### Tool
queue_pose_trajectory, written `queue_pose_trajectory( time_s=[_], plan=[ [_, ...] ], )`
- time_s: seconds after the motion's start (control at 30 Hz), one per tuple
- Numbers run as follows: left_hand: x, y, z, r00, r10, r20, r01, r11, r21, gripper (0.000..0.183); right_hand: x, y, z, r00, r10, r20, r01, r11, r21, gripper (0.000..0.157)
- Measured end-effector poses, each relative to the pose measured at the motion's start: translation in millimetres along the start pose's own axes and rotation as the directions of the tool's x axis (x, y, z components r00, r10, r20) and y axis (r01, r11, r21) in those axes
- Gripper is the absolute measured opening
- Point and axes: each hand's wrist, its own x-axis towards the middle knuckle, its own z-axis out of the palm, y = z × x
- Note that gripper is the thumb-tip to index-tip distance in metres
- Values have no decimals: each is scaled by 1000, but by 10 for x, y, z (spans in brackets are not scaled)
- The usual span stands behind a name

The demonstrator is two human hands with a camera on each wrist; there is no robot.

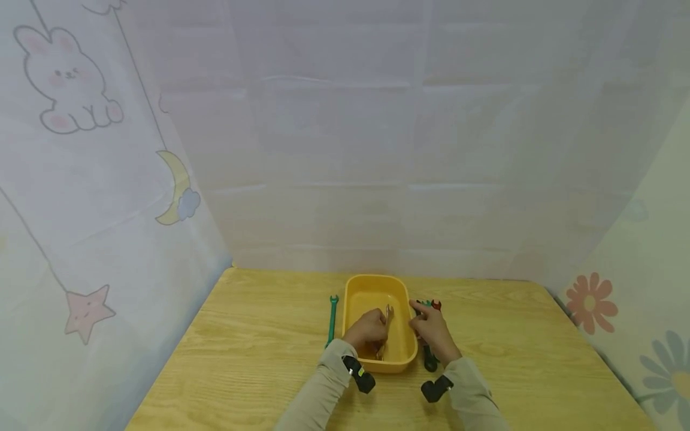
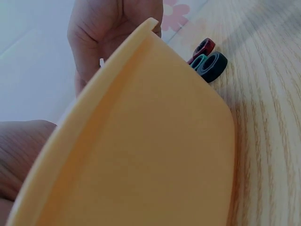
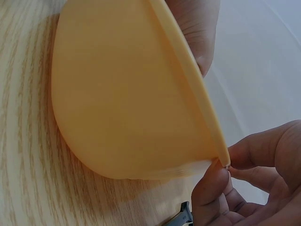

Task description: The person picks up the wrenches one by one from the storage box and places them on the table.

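A yellow plastic box [image 1: 405, 335] stands on the table. My left hand [image 1: 369, 330] reaches inside it with curled fingers, gripping a silver wrench [image 1: 389, 312]; the wrench's open end shows above the hand and its other end below. The box wall hides most of that grip in both wrist views. At the box's right side, my right hand [image 1: 433, 330] pinches the rim between thumb and finger, as the right wrist view shows with the thumb [image 3: 212, 181] under the rim.
A green wrench [image 1: 332, 318] lies left of the box. Several tools lie to its right, partly under my right hand: a red-ended one [image 1: 436, 304], a green one [image 1: 424, 303] and a dark one [image 1: 429, 360]. Cloth walls [image 1: 334, 149] stand behind the wooden table [image 1: 259, 347].
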Motion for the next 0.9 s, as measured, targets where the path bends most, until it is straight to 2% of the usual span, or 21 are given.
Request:
queue_pose_trajectory(
  time_s=[0.23,0.47,0.73,0.9],
  plan=[
    [12,-47,-53,1000,-2,0,2,999,-44,21,7,1,-3,1000,2,5,-2,1000,-5,59],
    [-17,-1,-150,1000,18,7,-17,994,-112,24,20,20,-9,1000,-5,4,5,1000,-3,59],
    [-32,22,-200,1000,26,-15,-28,990,-141,30,18,13,-13,1000,6,3,-6,1000,-5,60],
    [-39,48,-242,1000,18,-20,-22,979,-205,34,20,-5,-16,1000,10,5,-10,1000,-6,59]
  ],
)
